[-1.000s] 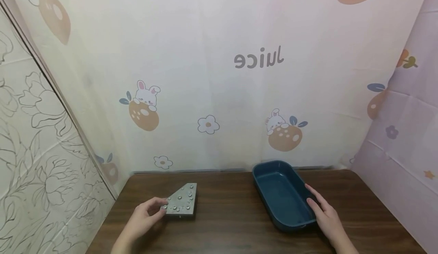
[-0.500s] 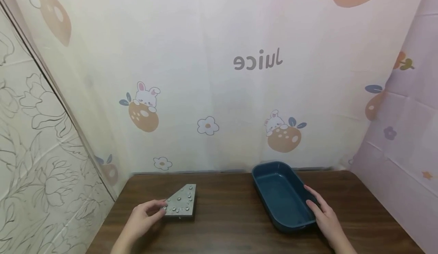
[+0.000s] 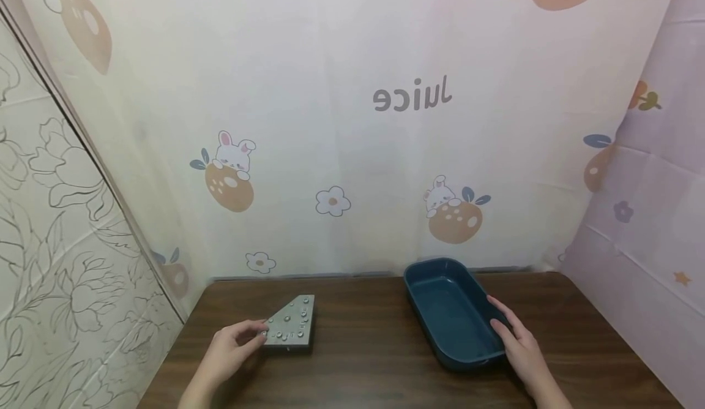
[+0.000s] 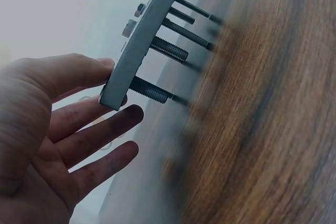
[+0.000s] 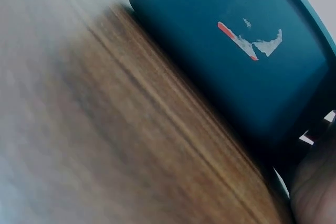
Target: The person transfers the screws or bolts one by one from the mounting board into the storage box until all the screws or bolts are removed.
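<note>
On the left of the table, a grey metal plate (image 3: 292,322) with one slanted corner carries several bolts. Threaded shanks (image 4: 168,48) stick out below it in the left wrist view; whether their tips touch the table I cannot tell. My left hand (image 3: 234,348) pinches the plate's left corner between thumb and forefinger, its other fingers spread beneath. To the right lies a deep dark blue rectangular dish (image 3: 454,317), with nothing seen inside. My right hand (image 3: 523,348) holds its right side, thumb over the rim; the fingers' undersides are hidden.
Both things are on a dark brown wooden table (image 3: 358,348). A printed curtain (image 3: 330,121) hangs along its back edge, with more patterned cloth (image 3: 650,201) at the right and left. A torn sticker remnant (image 5: 247,43) is on the dish's outer wall.
The whole head view shifts slightly. Both hands keep their holds, and the plate and dish stay where they were.
</note>
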Tool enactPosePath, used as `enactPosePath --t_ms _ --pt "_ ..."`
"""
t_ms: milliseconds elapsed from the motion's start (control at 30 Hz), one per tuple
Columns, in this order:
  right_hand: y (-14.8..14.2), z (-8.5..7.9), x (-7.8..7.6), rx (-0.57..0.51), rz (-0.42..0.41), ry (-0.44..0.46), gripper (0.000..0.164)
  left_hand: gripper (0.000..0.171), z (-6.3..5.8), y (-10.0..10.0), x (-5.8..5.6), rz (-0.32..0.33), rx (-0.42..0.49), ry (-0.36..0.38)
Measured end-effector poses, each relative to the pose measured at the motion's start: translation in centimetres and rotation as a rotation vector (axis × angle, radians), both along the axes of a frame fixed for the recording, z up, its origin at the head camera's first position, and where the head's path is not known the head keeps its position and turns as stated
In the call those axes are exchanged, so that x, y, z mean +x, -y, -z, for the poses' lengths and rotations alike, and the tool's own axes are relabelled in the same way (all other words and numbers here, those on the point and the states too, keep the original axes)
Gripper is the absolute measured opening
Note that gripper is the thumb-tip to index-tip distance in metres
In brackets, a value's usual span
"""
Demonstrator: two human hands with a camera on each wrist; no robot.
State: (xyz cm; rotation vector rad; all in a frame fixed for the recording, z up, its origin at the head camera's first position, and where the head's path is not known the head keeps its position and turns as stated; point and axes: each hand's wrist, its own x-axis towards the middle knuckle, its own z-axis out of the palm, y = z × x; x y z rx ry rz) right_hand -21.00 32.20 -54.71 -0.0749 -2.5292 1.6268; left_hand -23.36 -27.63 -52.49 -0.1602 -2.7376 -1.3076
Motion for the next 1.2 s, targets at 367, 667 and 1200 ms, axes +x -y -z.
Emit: enactPosePath --t_ms 367,667,1200 --pt "0.37 -0.24 0.07 0.002 -0.005 0.002 0.059 0.012 -0.15 -0.11 -0.19 0.0 0.007 -0.002" --pt "0.29 -0.05 0.05 0.011 0.006 0.013 0.06 0.011 -0.54 -0.26 -0.02 -0.007 0.044 -0.005" --pt "0.45 -0.09 0.17 -0.002 -0.011 -0.002 0.058 0.009 -0.85 -0.11 0.7 0.008 0.089 -0.131"
